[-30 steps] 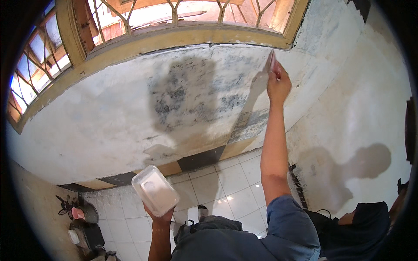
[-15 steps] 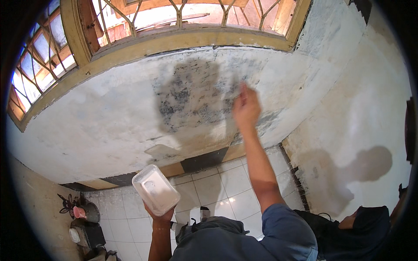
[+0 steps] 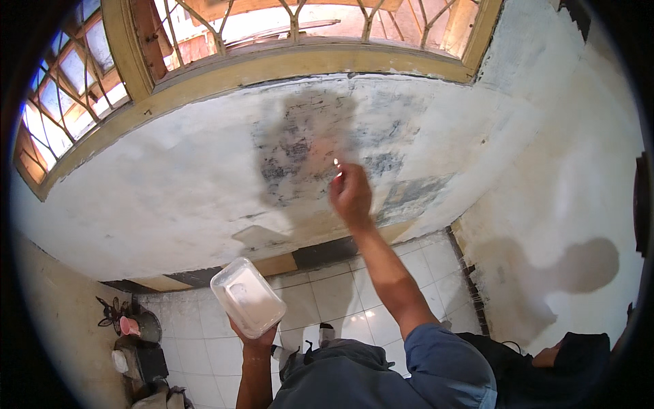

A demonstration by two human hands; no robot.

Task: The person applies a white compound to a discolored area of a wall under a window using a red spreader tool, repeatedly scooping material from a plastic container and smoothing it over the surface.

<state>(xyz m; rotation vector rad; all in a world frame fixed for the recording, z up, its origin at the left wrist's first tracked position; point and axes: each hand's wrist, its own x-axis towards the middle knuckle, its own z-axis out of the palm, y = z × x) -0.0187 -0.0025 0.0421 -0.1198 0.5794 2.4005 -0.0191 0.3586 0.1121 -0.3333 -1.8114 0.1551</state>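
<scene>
My right hand [image 3: 351, 191] reaches up toward the patchy white wall [image 3: 191, 191], closed on a thin pinkish spreader, now motion-blurred over a dark, roughly coated patch below the window frame [image 3: 266, 65]. Whether its blade touches the wall I cannot tell. Low at centre left, my left hand [image 3: 255, 337] grips a translucent rectangular tub [image 3: 248, 293] from beneath, its fingers mostly hidden by it. The tub holds a white paste. Shadows fall across the middle of the wall.
A barred window [image 3: 320, 24] spans the top. A white tiled floor [image 3: 211, 347] lies below. At lower left stand a bucket [image 3: 146, 327], a pink dipper [image 3: 128, 327] and a dark box [image 3: 146, 361]. A person in dark clothing [image 3: 572, 368] is at lower right, beside the side wall [image 3: 538, 191].
My right hand has swept down and to the left, from just under the window's right corner to the middle of the wall, still holding the spreader. The tub has barely moved.
</scene>
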